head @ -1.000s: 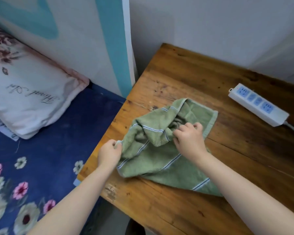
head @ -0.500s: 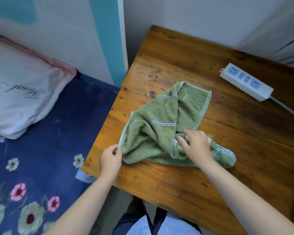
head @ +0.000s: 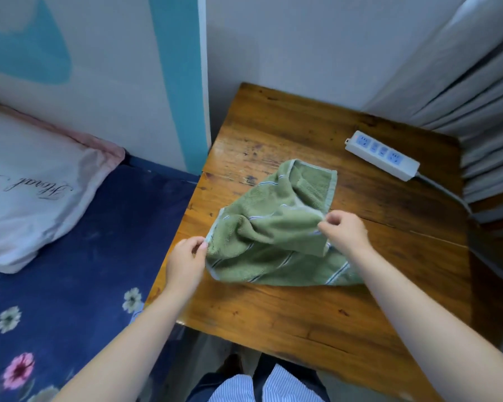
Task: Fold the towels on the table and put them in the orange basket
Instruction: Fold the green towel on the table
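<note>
A green towel (head: 273, 227) with thin white and blue stripes lies crumpled near the left edge of the wooden table (head: 317, 314). My left hand (head: 186, 261) pinches the towel's left corner at the table's left side. My right hand (head: 344, 232) pinches a pale hem edge near the towel's middle right and holds it slightly raised. No orange basket is in view.
A white power strip (head: 382, 155) with blue sockets lies at the table's back right, its cable running off to the right. A bed with a blue flowered sheet (head: 84, 271) and a white pillow (head: 32, 192) stands left of the table. Curtains (head: 462, 82) hang at the right.
My right hand has moved from the towel's lower fold up to a hem edge and lifted it. The towel has been pulled wider. My left hand keeps its corner.
</note>
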A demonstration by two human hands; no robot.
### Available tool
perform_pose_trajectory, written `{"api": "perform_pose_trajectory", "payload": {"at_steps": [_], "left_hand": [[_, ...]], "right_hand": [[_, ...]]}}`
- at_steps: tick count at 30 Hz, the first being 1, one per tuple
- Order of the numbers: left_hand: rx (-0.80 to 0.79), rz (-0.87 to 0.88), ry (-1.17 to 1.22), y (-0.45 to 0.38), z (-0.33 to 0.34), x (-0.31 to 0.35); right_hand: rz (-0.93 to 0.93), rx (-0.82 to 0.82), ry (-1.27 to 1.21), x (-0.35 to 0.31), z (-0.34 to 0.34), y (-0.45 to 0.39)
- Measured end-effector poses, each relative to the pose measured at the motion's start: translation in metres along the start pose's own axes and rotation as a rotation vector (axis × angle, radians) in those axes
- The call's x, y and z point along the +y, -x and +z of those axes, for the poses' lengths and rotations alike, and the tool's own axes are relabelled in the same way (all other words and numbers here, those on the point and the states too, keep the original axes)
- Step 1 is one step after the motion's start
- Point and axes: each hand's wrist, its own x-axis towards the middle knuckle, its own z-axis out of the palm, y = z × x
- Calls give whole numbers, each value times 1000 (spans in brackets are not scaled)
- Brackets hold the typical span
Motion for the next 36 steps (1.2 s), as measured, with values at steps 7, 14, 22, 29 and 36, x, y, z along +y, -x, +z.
{"api": "perform_pose_trajectory", "payload": {"at_steps": [7,14,22,29,36], "left_hand": [[54,320,-137,-10,-14,61],[-154,352,-432,-18,-8,86],[106,425,-161,-80,-48,230],[314,642,108,-79,-110,322],[24,461,-75,-75,-124,247]], "right_hand": [[128,209,-176,28,-85,17],[283,49,-4,47,-87,42],[-56,541,-31,-51,-173,-16],[-300,651,-337,-109,-258,-31],[-123,418,-427,-33,-210,19]]}}
